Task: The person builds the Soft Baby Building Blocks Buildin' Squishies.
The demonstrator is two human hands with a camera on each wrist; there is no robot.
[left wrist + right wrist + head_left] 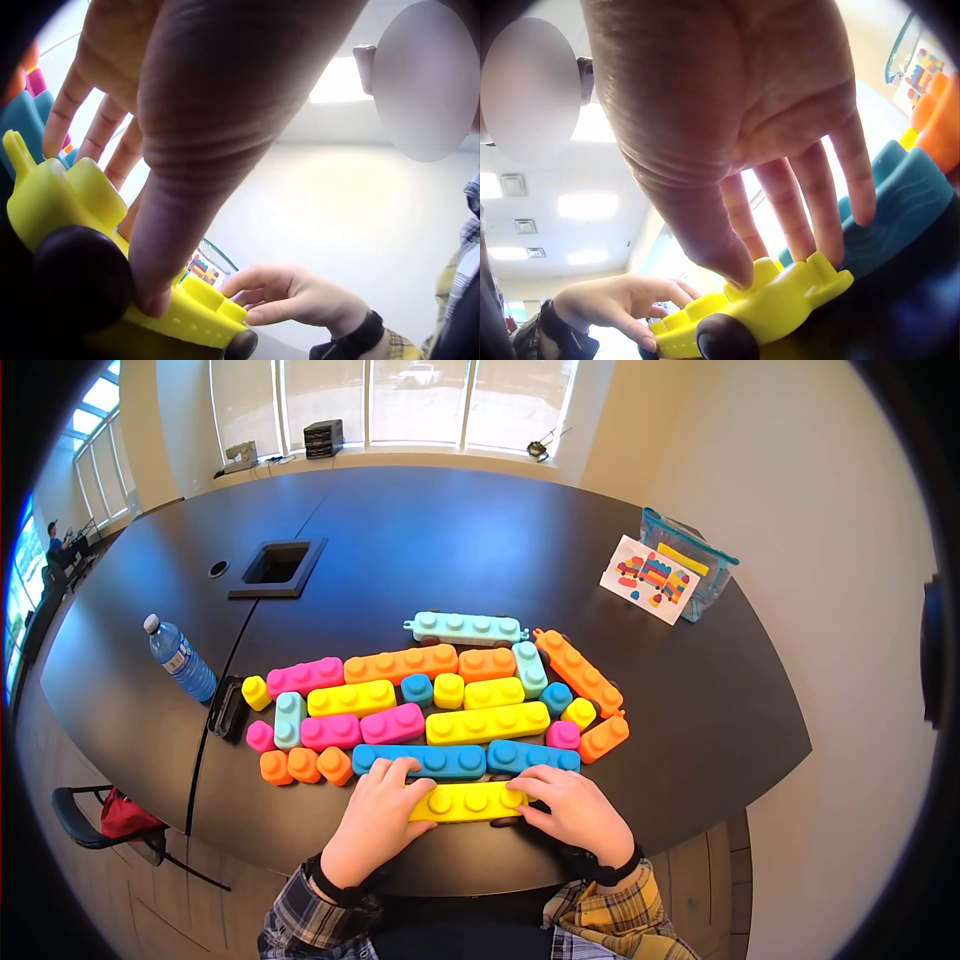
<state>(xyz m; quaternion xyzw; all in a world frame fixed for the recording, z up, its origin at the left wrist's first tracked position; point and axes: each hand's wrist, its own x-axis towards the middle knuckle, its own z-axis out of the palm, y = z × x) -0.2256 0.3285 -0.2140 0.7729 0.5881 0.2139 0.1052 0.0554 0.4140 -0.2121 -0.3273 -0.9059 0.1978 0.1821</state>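
Observation:
A yellow wheeled toy block point(470, 802) with studs on top lies near the table's front edge. My left hand point(375, 815) grips its left end, thumb on the near side and fingers on the far side. At the right end, my right hand point(583, 810) holds it the same way. Dark wheels point(82, 277) and a hook-like end show on the block in the left wrist view. Just beyond it lie two long blue blocks point(425, 761), end to end. Behind these, rows of pink, orange, yellow, blue and pale teal blocks spread across the table.
A pale teal wheeled block point(466, 627) sits behind the rows, and an orange wheeled block point(580, 675) slants at their right. A water bottle point(182, 660) stands left, near a black case point(228, 708). A picture card point(650, 580) leans on a clear zip bag point(712, 570) at back right.

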